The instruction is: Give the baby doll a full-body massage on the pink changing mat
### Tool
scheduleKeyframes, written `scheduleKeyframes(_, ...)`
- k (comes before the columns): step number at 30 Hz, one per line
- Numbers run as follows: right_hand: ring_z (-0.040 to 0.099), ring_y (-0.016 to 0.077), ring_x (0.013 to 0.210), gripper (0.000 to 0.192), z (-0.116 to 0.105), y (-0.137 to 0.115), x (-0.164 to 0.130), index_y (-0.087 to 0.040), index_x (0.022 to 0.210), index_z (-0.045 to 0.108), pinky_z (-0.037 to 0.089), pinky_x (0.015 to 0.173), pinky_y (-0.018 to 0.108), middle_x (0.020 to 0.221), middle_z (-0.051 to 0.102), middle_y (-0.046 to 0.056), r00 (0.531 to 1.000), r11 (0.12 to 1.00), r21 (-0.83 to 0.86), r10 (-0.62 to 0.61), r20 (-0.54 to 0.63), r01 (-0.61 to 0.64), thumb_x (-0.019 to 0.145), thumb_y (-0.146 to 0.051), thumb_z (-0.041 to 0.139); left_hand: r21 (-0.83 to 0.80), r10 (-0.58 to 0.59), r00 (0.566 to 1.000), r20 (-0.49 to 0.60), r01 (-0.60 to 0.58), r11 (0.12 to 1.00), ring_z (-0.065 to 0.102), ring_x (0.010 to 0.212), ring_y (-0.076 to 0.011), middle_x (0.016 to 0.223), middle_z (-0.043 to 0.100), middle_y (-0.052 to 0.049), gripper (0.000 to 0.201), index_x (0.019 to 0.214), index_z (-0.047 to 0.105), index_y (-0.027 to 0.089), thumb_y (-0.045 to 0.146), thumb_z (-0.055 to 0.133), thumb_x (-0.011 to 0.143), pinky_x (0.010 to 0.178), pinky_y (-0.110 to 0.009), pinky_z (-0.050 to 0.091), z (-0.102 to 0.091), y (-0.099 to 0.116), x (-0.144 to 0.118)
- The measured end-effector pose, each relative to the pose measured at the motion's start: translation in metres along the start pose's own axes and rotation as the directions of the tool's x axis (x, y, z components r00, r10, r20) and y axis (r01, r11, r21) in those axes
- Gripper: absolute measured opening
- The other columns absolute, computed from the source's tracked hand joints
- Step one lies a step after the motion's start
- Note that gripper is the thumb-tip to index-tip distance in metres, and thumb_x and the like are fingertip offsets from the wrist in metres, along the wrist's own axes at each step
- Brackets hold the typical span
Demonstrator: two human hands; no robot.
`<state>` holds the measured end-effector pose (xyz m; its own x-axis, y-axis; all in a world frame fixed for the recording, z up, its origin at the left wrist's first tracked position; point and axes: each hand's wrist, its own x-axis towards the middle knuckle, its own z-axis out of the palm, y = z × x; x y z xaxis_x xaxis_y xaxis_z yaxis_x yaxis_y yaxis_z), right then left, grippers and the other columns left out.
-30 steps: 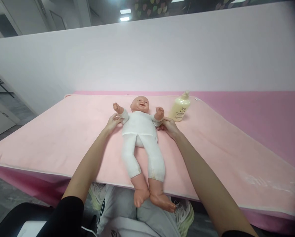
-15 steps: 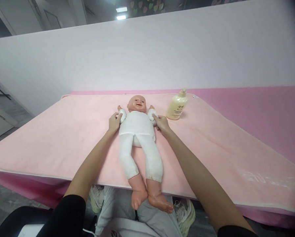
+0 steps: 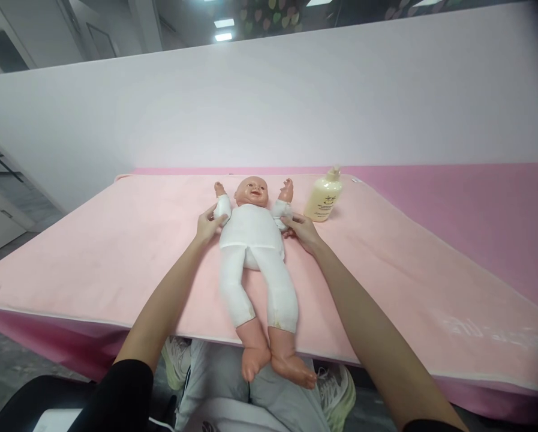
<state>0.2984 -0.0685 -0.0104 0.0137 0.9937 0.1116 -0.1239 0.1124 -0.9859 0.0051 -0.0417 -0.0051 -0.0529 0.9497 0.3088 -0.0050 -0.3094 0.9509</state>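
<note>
While flat on the mat, doll between hands, each clasping a sleeve.

I'm looking down at a surface covered by a pale pink mat – a doll in white lies on its back there, feet past the near edge, and a cream pump bottle stands upright just beside its raised arm.

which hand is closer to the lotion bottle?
Right. The right hand grips the doll's sleeve just below and left of the lotion bottle, apart from it. The left hand holds the other sleeve, on the doll's far side from the bottle.
</note>
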Motion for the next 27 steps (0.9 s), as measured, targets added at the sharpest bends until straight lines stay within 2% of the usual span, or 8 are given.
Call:
scheduleKeyframes(2, 0.053, 0.0076, 0.048, 0.036, -0.002, 0.001, -0.001, -0.015, 0.086, 0.069, 0.048, 0.047, 0.020, 0.067, 0.065, 0.001, 1.000, 1.000, 0.010, 0.006, 0.018, -0.006, 0.058, -0.035, 0.080, -0.101, -0.006, 0.999, 0.034, 0.010, 0.995, 0.063, 0.091, -0.0206, 0.107, 0.069, -0.009, 0.058, 0.112, 0.067, 0.015, 0.033, 0.079, 0.058, 0.078, -0.030, 0.048, -0.001, 0.003, -0.002)
scheduleKeyframes(5, 0.058, 0.0102, 0.059, 0.030, -0.004, 0.001, -0.001, -0.016, 0.085, 0.072, 0.051, 0.054, 0.022, 0.074, 0.067, 0.002, 1.000, 1.000, -0.001, 0.006, 0.027, -0.006, 0.056, -0.025, 0.077, -0.162, -0.095, 0.994, 0.062, 0.104, 0.981, 0.065, 0.086, -0.0223, 0.093, 0.071, -0.010, 0.046, 0.090, 0.072, 0.012, 0.025, 0.084, 0.047, 0.077, -0.033, 0.049, -0.005, 0.007, -0.005)
scheduleKeyframes(9, 0.064, 0.0170, 0.088, 0.013, -0.005, -0.003, -0.002, -0.018, 0.066, 0.071, 0.053, 0.076, 0.025, 0.101, 0.069, 0.005, 0.999, 1.000, 0.030, -0.002, 0.032, 0.001, 0.053, -0.015, 0.069, -0.182, -0.161, 0.974, 0.157, 0.189, 0.965, 0.065, 0.092, -0.0254, 0.095, 0.071, -0.012, 0.040, 0.079, 0.074, 0.012, 0.025, 0.085, 0.042, 0.081, -0.036, 0.050, -0.010, 0.009, -0.005)
scheduleKeyframes(11, 0.064, 0.0188, 0.092, 0.004, -0.005, -0.005, -0.002, -0.017, 0.054, 0.067, 0.053, 0.079, 0.027, 0.103, 0.069, 0.005, 0.999, 0.999, 0.031, 0.023, 0.029, -0.024, 0.053, -0.014, 0.065, -0.179, -0.145, 0.973, 0.178, 0.177, 0.968, 0.064, 0.098, -0.0258, 0.098, 0.071, -0.011, 0.033, 0.071, 0.075, 0.015, 0.024, 0.084, 0.042, 0.087, -0.037, 0.049, -0.013, 0.008, -0.003)
scheduleKeyframes(15, 0.064, 0.0190, 0.090, 0.007, -0.004, -0.005, -0.002, -0.017, 0.049, 0.063, 0.053, 0.079, 0.028, 0.098, 0.069, 0.003, 1.000, 1.000, 0.005, 0.022, 0.021, -0.022, 0.054, -0.014, 0.059, -0.162, -0.137, 0.972, 0.189, 0.168, 0.972, 0.063, 0.102, -0.0245, 0.097, 0.071, -0.010, 0.025, 0.064, 0.073, 0.016, 0.022, 0.083, 0.042, 0.093, -0.037, 0.047, -0.017, 0.008, -0.001)
scheduleKeyframes(19, 0.064, 0.0165, 0.088, 0.017, -0.004, -0.003, -0.002, -0.018, 0.064, 0.070, 0.052, 0.080, 0.026, 0.095, 0.070, 0.004, 1.000, 0.999, 0.042, -0.004, 0.011, 0.004, 0.052, -0.012, 0.060, -0.177, -0.135, 0.961, 0.243, 0.181, 0.967, 0.065, 0.092, -0.0245, 0.095, 0.071, -0.010, 0.040, 0.085, 0.075, 0.013, 0.030, 0.083, 0.049, 0.085, -0.037, 0.048, -0.016, 0.010, -0.005)
scheduleKeyframes(23, 0.061, 0.0121, 0.073, 0.035, -0.004, -0.004, -0.003, -0.018, 0.086, 0.072, 0.052, 0.065, 0.022, 0.083, 0.068, 0.001, 1.000, 0.996, 0.086, 0.016, 0.013, -0.017, 0.051, -0.014, 0.069, -0.197, -0.093, 0.964, 0.251, 0.144, 0.970, 0.063, 0.086, -0.0200, 0.092, 0.070, -0.007, 0.035, 0.090, 0.072, 0.013, 0.032, 0.078, 0.060, 0.079, -0.031, 0.047, -0.010, 0.013, -0.008)
scheduleKeyframes(27, 0.055, 0.0098, 0.056, 0.026, -0.005, -0.004, 0.000, -0.016, 0.083, 0.067, 0.051, 0.054, 0.023, 0.068, 0.063, -0.001, 0.998, 0.996, 0.079, 0.036, 0.044, -0.039, 0.057, -0.019, 0.072, -0.165, -0.130, 0.973, 0.193, 0.162, 0.973, 0.057, 0.067, -0.0125, 0.076, 0.064, -0.004, 0.035, 0.079, 0.067, 0.012, 0.044, 0.074, 0.067, 0.065, -0.025, 0.044, -0.006, 0.012, -0.007)
